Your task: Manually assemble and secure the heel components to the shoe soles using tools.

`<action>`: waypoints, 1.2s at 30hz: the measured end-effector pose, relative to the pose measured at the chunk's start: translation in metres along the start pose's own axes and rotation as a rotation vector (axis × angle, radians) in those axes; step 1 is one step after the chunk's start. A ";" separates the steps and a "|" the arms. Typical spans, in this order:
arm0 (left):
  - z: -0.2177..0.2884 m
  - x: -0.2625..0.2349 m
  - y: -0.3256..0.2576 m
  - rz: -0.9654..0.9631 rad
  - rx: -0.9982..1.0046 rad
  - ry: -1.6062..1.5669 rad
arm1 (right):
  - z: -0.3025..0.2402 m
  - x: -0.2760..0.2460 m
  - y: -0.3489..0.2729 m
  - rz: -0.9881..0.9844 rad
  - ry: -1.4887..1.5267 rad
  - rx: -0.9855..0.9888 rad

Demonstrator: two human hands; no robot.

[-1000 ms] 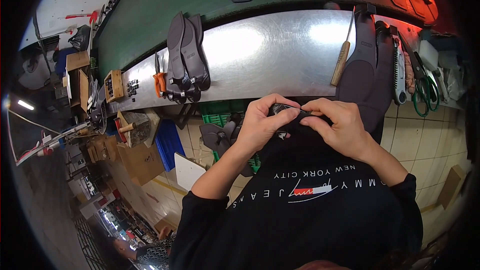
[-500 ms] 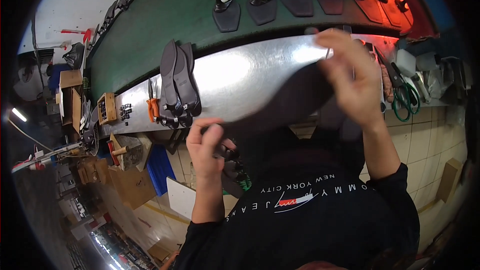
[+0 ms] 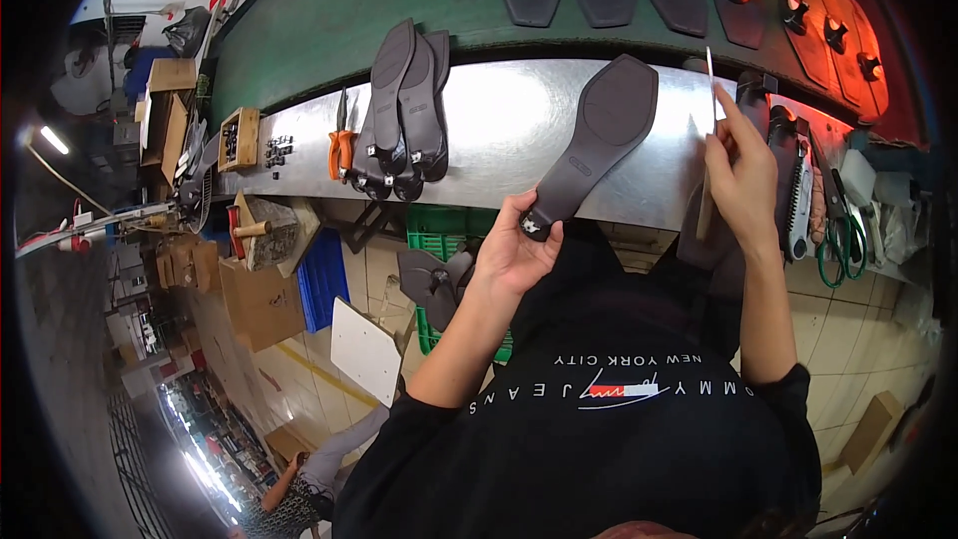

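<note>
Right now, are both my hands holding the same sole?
No, only the left hand grips the sole, by its narrow end; the right hand is apart from it.

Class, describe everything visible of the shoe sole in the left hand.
The shoe sole looks dark, matte and rubbery, with a broad angular toe, an outlined rounded panel, a narrow waist and a stamped mark. Its glossy black heel end bears a silvery piece. The left hand pinches that end; the toe points away, over the metal bench.
</note>
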State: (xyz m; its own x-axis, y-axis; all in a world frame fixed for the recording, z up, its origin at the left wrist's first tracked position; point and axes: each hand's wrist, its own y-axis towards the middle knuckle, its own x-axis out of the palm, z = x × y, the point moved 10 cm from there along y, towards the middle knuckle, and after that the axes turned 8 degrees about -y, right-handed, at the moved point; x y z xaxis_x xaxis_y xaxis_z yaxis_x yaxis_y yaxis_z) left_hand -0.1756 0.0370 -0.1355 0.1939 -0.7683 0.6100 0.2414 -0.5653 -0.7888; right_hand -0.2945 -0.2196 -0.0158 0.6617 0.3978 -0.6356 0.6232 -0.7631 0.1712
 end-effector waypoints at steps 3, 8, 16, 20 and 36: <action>-0.018 0.009 0.001 -0.051 -0.059 -0.150 | -0.029 -0.002 -0.038 -0.083 0.360 -0.064; -0.047 0.039 -0.001 -0.126 -0.163 -0.227 | -0.058 0.049 -0.094 -0.576 0.569 0.083; -0.064 0.061 -0.006 -0.153 -0.167 -0.157 | -0.045 0.074 -0.100 -0.484 0.669 0.097; -0.078 0.057 -0.012 -0.158 -0.239 -0.211 | -0.039 0.067 -0.093 -0.395 0.715 0.051; 0.005 0.087 -0.036 -0.169 0.891 0.649 | -0.054 0.099 -0.128 -0.842 1.203 0.654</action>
State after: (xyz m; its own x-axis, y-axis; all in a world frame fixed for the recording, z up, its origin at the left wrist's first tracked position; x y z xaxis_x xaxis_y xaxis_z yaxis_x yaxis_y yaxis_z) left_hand -0.1626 -0.0083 -0.0540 -0.3769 -0.8602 0.3436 0.8640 -0.4602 -0.2043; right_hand -0.2864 -0.0549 -0.0606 0.3638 0.7055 0.6081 0.8941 -0.0816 -0.4403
